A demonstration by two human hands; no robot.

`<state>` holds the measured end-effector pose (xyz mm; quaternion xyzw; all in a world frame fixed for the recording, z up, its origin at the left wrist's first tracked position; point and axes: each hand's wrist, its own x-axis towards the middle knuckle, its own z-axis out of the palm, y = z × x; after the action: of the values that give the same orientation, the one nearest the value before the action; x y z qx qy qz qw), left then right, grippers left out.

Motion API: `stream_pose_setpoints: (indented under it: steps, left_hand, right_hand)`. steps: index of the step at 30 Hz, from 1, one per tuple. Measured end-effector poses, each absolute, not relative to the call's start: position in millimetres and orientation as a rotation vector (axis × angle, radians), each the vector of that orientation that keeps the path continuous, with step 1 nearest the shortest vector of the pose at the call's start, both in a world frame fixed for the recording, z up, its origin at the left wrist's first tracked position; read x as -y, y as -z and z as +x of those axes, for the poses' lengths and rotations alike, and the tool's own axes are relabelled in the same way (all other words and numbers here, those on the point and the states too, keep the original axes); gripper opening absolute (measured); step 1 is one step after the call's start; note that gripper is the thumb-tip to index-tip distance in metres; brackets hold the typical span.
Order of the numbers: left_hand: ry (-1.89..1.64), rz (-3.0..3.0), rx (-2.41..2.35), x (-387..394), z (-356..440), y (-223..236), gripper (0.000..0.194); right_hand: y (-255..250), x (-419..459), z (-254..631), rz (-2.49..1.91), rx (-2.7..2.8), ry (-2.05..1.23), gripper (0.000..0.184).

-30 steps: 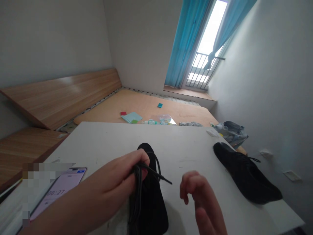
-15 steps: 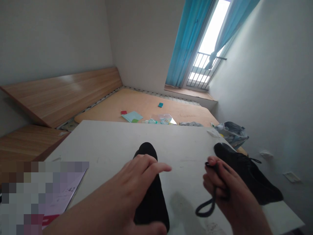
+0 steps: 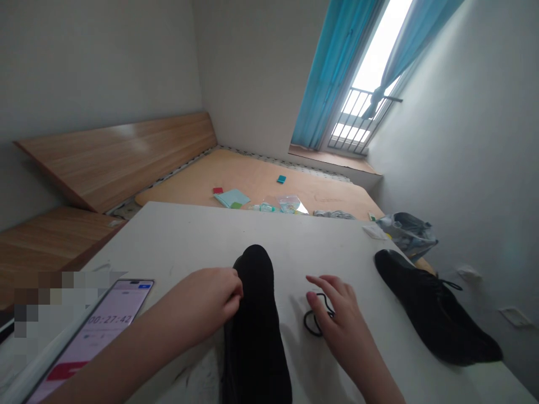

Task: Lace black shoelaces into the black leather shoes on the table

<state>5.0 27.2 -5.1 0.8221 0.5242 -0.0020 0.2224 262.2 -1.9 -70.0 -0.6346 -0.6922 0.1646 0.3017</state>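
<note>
A black shoe [image 3: 263,331] lies in front of me on the white table [image 3: 193,224], turned so that a smooth, flat black face, apparently its sole, shows. My left hand [image 3: 214,297] is closed at the shoe's left edge near the toe end, its fingers curled against it. To the right of this shoe, my right hand [image 3: 337,308] is open over a looped black shoelace [image 3: 310,325] on the table. Its fingers are apart, and part of the lace is hidden under them. A second black shoe [image 3: 438,308], with a lace tied on it, rests at the table's right side.
At the left lies a phone [image 3: 109,320] with a running timer display. Beyond the table is a tan bed surface [image 3: 244,168] with a light blue cloth [image 3: 232,198] and small packets. An open plastic bag [image 3: 408,230] stands past the right corner near the wall.
My right hand has let the shoelace down onto the table, moved left and opened. My left hand has gone from lying over the shoe to curling at its left edge. The view has shifted slightly.
</note>
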Motion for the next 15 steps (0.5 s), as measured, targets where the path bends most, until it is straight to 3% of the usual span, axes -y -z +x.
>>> stream_pose_setpoints:
  steps: [2, 6, 12, 15]
  left_hand:
    - [-0.021, 2.246, -1.441, -28, 1, 8, 0.027]
    - [-0.048, 2.225, -1.465, -29, -2, 11, 0.028]
    - [-0.078, 2.31, -1.448, -26, 11, 8, 0.025]
    - [-0.098, 2.356, -1.421, -19, 17, 8, 0.028]
  right_hand:
    - [60, -4, 233, -1.611, 1.854, -0.644, 0.032]
    - [57, -18, 198, -1.346, 1.765, -0.739, 0.021]
    - [61, -19, 239, -1.258, 0.868, -1.619, 0.036]
    - [81, -11, 248, -1.256, 0.844, -1.739, 0.039]
